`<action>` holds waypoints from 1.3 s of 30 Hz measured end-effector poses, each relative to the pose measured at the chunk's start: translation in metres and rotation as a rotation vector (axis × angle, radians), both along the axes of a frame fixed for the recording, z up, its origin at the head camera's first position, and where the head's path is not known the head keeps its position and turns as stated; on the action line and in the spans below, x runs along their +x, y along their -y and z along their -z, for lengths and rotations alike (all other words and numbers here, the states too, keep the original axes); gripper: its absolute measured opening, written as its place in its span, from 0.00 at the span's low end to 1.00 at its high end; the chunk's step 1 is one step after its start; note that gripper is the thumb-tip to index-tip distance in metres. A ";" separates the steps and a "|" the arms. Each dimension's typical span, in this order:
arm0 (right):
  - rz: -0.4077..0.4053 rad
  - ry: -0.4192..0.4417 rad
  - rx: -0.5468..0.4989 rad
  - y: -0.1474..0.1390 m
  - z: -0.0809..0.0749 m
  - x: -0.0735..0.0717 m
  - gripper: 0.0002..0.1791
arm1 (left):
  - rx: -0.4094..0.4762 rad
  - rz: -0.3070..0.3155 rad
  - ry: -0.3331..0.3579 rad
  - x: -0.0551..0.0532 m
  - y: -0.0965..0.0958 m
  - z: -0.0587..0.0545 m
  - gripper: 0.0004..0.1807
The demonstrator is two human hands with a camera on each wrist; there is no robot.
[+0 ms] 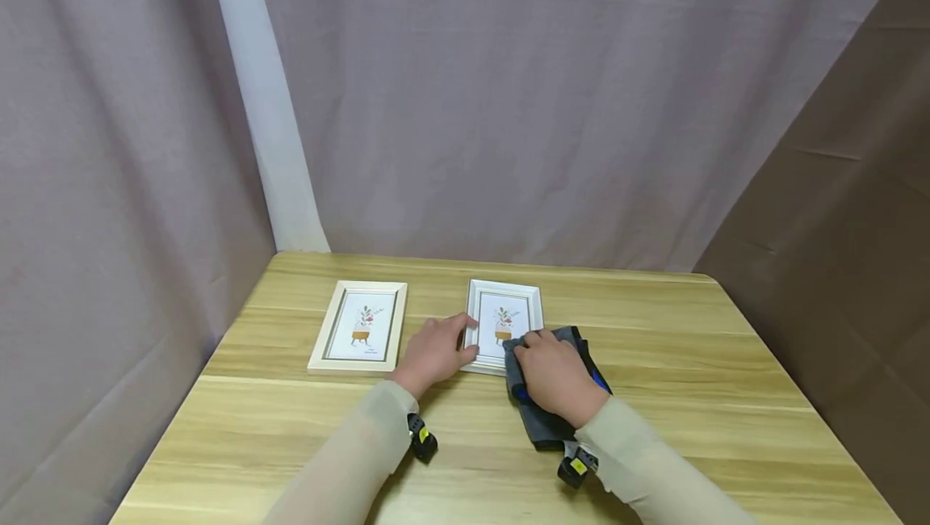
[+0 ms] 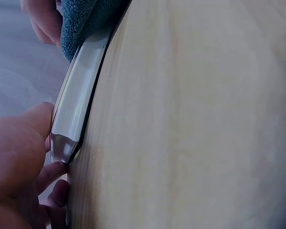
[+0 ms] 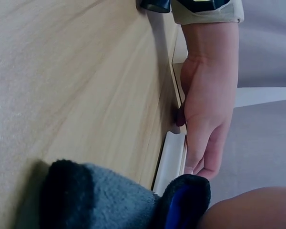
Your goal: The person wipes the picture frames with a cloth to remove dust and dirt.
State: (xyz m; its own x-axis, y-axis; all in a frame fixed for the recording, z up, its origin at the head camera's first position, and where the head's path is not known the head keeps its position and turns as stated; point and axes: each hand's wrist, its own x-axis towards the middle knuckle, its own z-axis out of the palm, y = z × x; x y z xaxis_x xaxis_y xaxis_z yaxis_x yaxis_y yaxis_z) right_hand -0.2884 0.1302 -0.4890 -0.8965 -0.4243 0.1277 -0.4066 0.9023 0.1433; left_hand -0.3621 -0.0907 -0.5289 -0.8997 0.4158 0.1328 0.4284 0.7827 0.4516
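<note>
A white picture frame [image 1: 504, 326] with a potted-plant print lies face up on the table, right of the middle. My left hand [image 1: 433, 354] grips its left edge, thumb near the lower corner and fingers along the side. In the left wrist view the thumb rests on the rim of the white picture frame [image 2: 72, 105] and fingertips touch its side. My right hand [image 1: 555, 373] holds a bunched grey cloth [image 1: 541, 426] with black edging and blue patches against the frame's lower right corner. The cloth [image 3: 119, 198] hides that corner. Its fingertips are partly hidden in the folds.
A cream picture frame [image 1: 358, 366] with a similar print lies to the left, close to my left wrist. The wooden table [image 1: 676, 363] ends at a back edge against grey curtains [image 1: 508, 105], with a darker curtain [image 1: 835, 226] on the right.
</note>
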 end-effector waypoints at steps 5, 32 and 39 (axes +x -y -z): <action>0.025 -0.010 0.008 0.007 -0.001 0.000 0.06 | 0.003 0.007 0.010 0.000 0.002 0.001 0.24; 0.062 0.025 0.043 0.020 -0.004 -0.018 0.08 | 0.010 0.028 0.027 0.002 0.002 -0.004 0.22; 0.094 0.068 0.090 0.019 -0.005 -0.024 0.11 | 0.009 0.026 0.048 0.004 0.001 -0.006 0.22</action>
